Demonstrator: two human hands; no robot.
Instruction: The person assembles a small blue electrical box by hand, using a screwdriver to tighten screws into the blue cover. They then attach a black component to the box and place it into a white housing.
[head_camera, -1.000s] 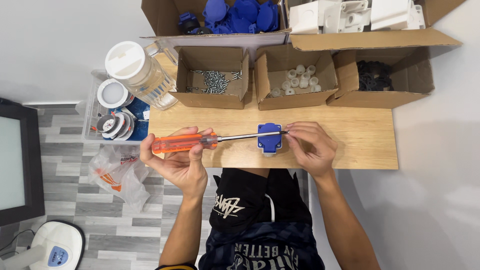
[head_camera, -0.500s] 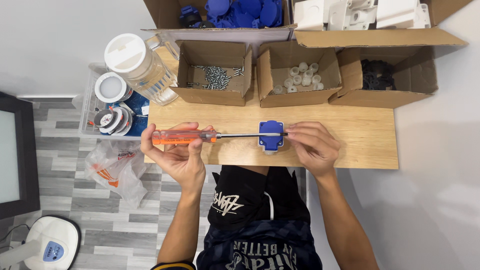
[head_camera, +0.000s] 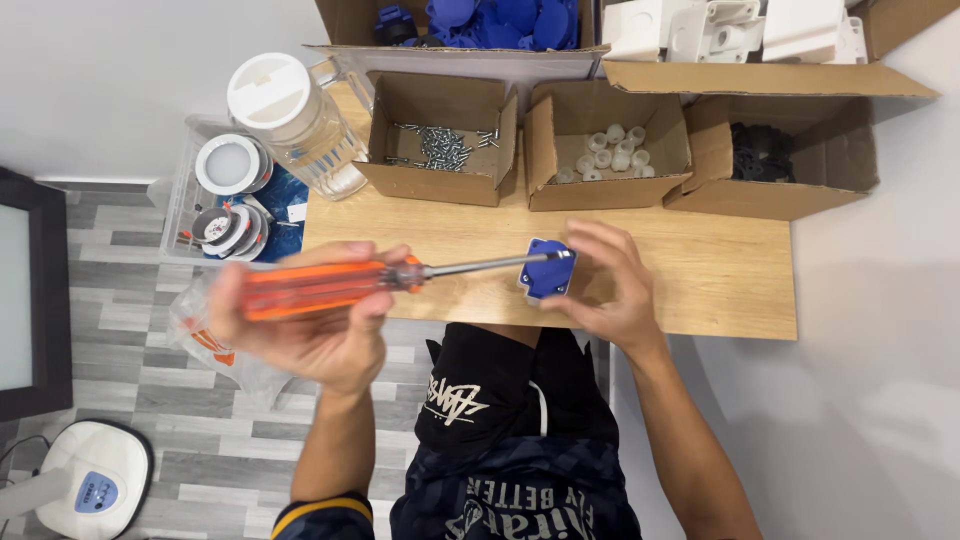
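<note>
Orange-handled screwdriver (head_camera: 330, 287) with a long steel shaft lies almost level across the near edge of the light wooden tabletop (head_camera: 700, 270), its long axis running left to right with the tip tilted slightly up toward the far side. Taking the small blue plastic part (head_camera: 547, 270) as the landmark, the handle sits well to its left, out past the table's left edge and over the grey plank floor (head_camera: 130, 400). The left hand (head_camera: 315, 320) is wrapped closed around that handle, fingers curled over it, a little blurred. Following the shaft rightward, its tip meets the top of the blue part, so the tool points straight from the left hand at it. The right hand (head_camera: 610, 285) sits just right of the blue part, fingers closed around its sides and holding it against the table; this hand is clearly the nearer of the two. Beyond the blue part, on the far side of the table, stand an open cardboard box of silver screws (head_camera: 440, 148), one of small white caps (head_camera: 605, 150) and, further right, one of black pieces (head_camera: 765, 150).
</note>
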